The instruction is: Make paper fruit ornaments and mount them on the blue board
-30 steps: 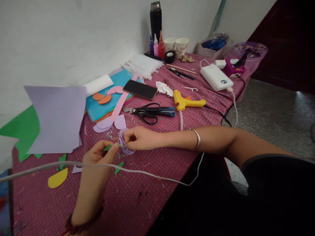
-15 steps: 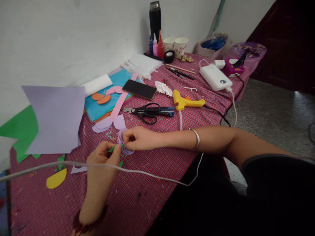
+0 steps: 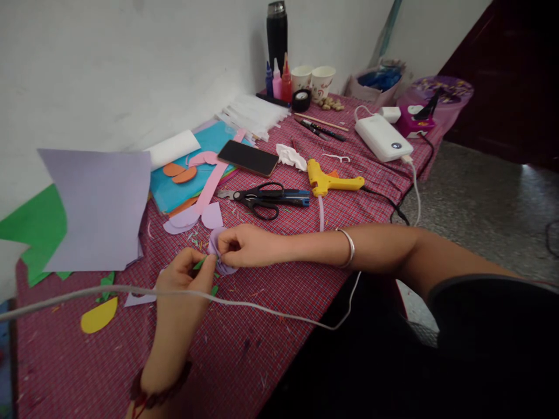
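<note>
Between my two hands is a purple paper flower with curled, layered petals, low over the tablecloth. My left hand pinches a green paper strip at the flower's near left side. Coming in from the right, my right hand has its fingers closed on the purple petals. Fingers cover much of the flower's middle. Just beyond the hands lie cut purple petal pieces and small paper shreds. A green paper scrap shows beside my left wrist.
A white cable crosses in front of my left hand. Black-handled scissors, a phone and a yellow glue gun lie beyond. Purple sheets are at left, a yellow piece nearer. A white power bank sits back right.
Both hands keep nearly the same pose on the flower. My left hand has shifted very slightly to the right; the view has moved a little.
</note>
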The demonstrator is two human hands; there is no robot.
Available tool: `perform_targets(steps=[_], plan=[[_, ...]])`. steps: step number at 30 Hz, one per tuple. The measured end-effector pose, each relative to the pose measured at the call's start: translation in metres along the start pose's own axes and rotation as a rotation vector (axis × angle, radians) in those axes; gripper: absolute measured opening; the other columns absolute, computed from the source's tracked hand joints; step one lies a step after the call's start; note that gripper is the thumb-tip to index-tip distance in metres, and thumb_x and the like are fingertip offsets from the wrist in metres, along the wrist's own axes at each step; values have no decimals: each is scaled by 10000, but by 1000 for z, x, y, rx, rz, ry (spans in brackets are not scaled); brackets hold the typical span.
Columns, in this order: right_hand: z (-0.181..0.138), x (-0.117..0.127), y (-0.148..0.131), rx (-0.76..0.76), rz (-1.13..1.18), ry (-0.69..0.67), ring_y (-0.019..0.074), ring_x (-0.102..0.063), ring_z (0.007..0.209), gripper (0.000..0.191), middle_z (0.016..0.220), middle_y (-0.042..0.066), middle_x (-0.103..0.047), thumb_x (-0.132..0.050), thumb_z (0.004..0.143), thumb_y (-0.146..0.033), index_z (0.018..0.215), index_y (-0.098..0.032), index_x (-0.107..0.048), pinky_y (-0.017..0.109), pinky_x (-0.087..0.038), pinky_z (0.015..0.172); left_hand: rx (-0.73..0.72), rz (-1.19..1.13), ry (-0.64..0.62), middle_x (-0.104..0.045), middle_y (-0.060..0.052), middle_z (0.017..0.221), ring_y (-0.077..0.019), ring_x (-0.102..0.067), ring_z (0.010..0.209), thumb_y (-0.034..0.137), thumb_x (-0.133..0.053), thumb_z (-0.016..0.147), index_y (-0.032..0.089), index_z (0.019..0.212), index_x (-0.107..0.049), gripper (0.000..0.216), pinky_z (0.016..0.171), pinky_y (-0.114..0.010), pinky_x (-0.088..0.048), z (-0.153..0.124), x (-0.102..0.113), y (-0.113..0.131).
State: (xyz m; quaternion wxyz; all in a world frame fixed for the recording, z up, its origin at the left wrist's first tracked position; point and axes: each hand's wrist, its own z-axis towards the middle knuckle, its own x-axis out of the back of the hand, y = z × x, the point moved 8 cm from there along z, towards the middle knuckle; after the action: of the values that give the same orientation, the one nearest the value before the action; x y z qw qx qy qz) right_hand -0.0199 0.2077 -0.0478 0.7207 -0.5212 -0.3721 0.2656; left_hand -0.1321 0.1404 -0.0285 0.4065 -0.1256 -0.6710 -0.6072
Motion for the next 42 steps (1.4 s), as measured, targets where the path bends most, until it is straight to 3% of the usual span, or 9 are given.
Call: perform_targets(steps=[12,20,25,28,31,34,36,39,42], plan=[[1,-3,3,4,24,-12,87,-524,640,126,655,-47,-564,-508,817,-67,732,-156,-534,219,-384,634,7,-121,-6,-474,51,492,-99,-402,439,465,-620,776,204,658,-561,293,410,-222,-284,1,-3,-6],[-1,8,-1,18,-90,17,99,-537,685,107,723,-26,-597,-516,797,-58,784,-143,-579,230,-389,667,16,-171,41,-580,40,581,-115,-528,508,347,-705,609,188,746,-589,240,496,-233,-418,1,-6,6],[-8,41,-34,218,-416,213,187,-526,1010,239,1050,74,-585,-594,778,-121,1016,-148,-587,330,-417,880,-13,-306,66,-589,36,619,-106,-544,528,303,-715,621,192,757,-573,226,512,-227,-437,1,-8,5],[-7,45,-40,267,-486,165,205,-503,1071,270,1123,93,-566,-647,760,-144,1025,-152,-594,362,-393,934,-69,-277,56,-589,33,629,-101,-528,514,305,-711,662,192,805,-595,216,494,-225,-425,-1,-11,7],[-3,40,-30,213,-397,39,150,-535,831,27,852,28,-594,-610,803,-162,803,-147,-587,301,-401,791,-146,-215,117,-599,21,707,-102,-539,561,305,-722,685,193,908,-618,270,509,-224,-430,-5,-9,11],[-1,41,-23,173,-205,62,103,-488,696,103,723,-19,-540,-562,832,-189,738,-149,-545,254,-371,683,-179,-277,234,-624,-13,881,-133,-603,729,326,-761,663,204,1041,-588,433,572,-231,-475,-8,1,13],[-1,47,-21,148,-92,130,92,-470,685,116,721,-26,-526,-557,835,-222,747,-150,-533,242,-370,669,-141,-269,265,-632,-18,879,-137,-603,739,370,-757,676,196,992,-595,395,592,-241,-482,-8,5,9],[-2,52,-20,111,23,186,88,-467,692,135,730,-22,-527,-566,831,-253,758,-145,-530,236,-388,668,-68,-175,169,-619,2,707,-130,-563,619,452,-684,737,181,784,-613,284,580,-261,-467,-3,-2,0],[-3,50,-21,88,71,167,84,-461,680,149,719,-24,-522,-587,829,-267,760,-145,-534,227,-388,643,-49,-174,34,-677,-27,754,-161,-607,658,491,-653,753,174,842,-657,329,624,-294,-494,1,-16,-8]])
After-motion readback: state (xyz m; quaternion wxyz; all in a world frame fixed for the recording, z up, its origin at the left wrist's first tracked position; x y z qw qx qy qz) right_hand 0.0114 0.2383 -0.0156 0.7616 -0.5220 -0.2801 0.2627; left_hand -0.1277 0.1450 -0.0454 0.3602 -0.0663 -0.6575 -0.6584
